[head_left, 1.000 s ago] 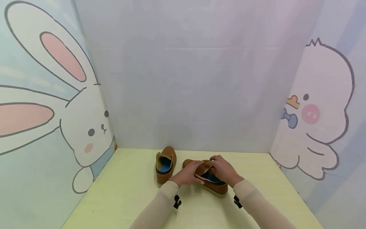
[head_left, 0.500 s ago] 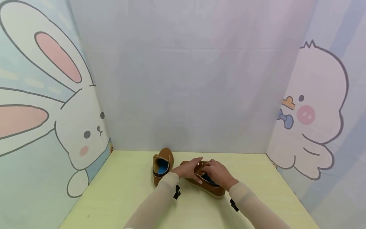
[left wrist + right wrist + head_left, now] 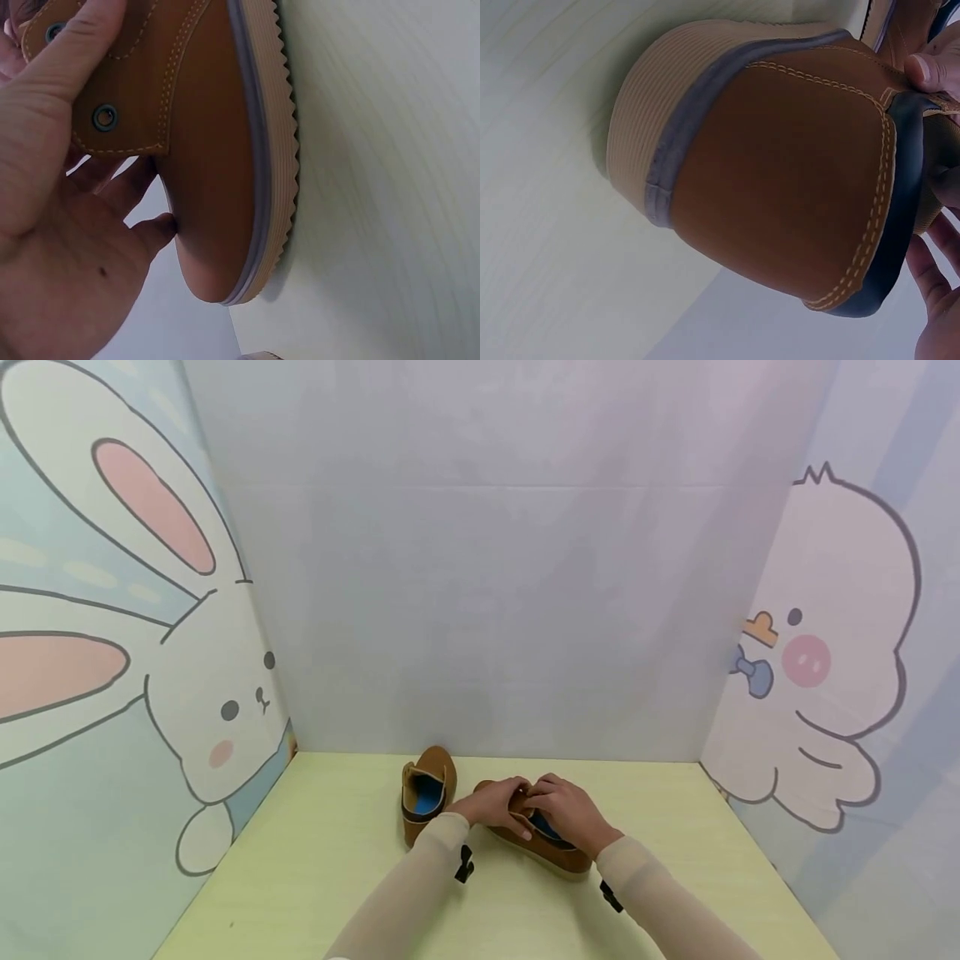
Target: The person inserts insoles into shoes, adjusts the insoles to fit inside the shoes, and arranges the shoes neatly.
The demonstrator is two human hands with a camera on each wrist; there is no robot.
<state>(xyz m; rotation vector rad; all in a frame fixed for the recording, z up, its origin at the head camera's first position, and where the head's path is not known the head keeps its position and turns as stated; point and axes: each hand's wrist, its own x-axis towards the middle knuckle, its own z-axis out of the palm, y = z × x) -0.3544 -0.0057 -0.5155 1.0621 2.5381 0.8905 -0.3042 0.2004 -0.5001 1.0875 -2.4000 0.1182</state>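
Observation:
A brown lace-up style shoe (image 3: 551,857) without visible laces lies toe away to the left, with a ridged tan sole. My left hand (image 3: 491,803) grips its front: in the left wrist view the thumb (image 3: 71,56) lies over the eyelet flap (image 3: 131,127), and a fingertip touches the toe's far side. My right hand (image 3: 573,814) reaches over the opening, its fingers pinching the upper near the tongue. In the right wrist view the shoe's heel (image 3: 780,165) and dark padded collar (image 3: 900,217) fill the middle; the right fingers (image 3: 928,274) show beyond the collar, partly cut off.
A second brown shoe (image 3: 437,766) with a blue insole stands to the left, toe toward the back wall, close to the left forearm. The pale yellow table (image 3: 322,843) meets a grey back wall (image 3: 487,610) and cartoon-printed side walls (image 3: 225,752).
The left hand's fingers have lifted and arched over the shoe's front. My right hand has shifted slightly left, its fingers drawing together at the tongue. The head view has shifted slightly.

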